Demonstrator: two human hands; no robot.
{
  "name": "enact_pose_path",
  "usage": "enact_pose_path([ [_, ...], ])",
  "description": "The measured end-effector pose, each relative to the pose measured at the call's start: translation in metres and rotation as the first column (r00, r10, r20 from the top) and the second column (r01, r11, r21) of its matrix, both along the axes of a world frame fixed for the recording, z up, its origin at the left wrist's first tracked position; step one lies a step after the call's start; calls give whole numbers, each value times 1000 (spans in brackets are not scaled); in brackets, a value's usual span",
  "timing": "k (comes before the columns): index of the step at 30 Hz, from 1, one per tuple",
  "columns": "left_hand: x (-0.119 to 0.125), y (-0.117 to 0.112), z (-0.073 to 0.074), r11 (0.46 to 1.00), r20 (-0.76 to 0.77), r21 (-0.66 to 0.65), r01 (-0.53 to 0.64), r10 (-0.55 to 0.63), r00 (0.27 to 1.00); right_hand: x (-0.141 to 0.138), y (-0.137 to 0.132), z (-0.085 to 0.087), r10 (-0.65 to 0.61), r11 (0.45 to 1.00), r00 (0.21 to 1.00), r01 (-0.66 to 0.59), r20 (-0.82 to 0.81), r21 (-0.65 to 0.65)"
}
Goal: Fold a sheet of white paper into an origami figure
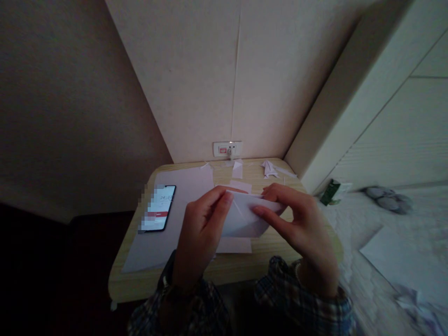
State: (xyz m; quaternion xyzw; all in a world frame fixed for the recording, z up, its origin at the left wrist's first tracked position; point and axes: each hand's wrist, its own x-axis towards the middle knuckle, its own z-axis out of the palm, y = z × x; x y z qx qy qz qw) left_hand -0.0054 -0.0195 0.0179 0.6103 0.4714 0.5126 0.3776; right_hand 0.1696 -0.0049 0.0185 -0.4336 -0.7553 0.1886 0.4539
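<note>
A folded sheet of white paper (243, 217) is held up between both hands above the small wooden table. My left hand (203, 224) pinches its upper left corner, thumb on the near side. On the right, my right hand (297, 214) grips the upper edge between thumb and fingers; some fingertips are hidden behind the paper. A diagonal crease shows on the near face. Below it, another piece of white paper (234, 245) lies on the table (280, 268), partly covered by the held one.
A phone (159, 207) with a lit screen rests on a large white sheet (185, 186) at the left. Folded paper (269, 169) and paper scraps (237, 169) lie along the back edge, below a wall socket (227, 149). A bed (350, 228) with papers stands at the right.
</note>
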Motion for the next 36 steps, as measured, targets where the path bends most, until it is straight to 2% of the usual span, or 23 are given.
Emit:
enact_pose_path([
  [5, -1, -1, 0, 997, -87, 60, -52, 57, 995, -1, -2, 0, -6, 999, 1000, 6, -11, -37],
  [9, -2, -1, -3, 990, -112, 99, -105, 116, 987, -1, -1, -5, -22, 998, 985, 11, -173, -64],
  [13, -3, -1, -6, 982, -75, 112, -151, 160, 984, 0, 2, -8, -8, 995, 966, -18, -258, -97],
  [22, -7, 0, -15, 988, 64, 58, -142, 138, 988, 2, 3, -9, -51, 975, 911, -43, -410, -217],
  [27, -8, 5, -17, 990, 66, 29, -135, 133, 989, 4, 4, -8, -56, 974, 912, -39, -406, -224],
  [31, -17, 12, -11, 999, -32, -12, -47, 46, 998, 12, 5, -8, -65, 974, 943, -11, -326, -225],
  [34, -23, 15, -8, 992, -123, -72, 99, -107, 987, 17, 3, -7, -72, 973, 977, 25, -200, -229],
  [36, -24, 15, -8, 976, -179, -126, 175, -196, 964, 17, 2, -5, -32, 972, 994, 7, -106, -235],
])
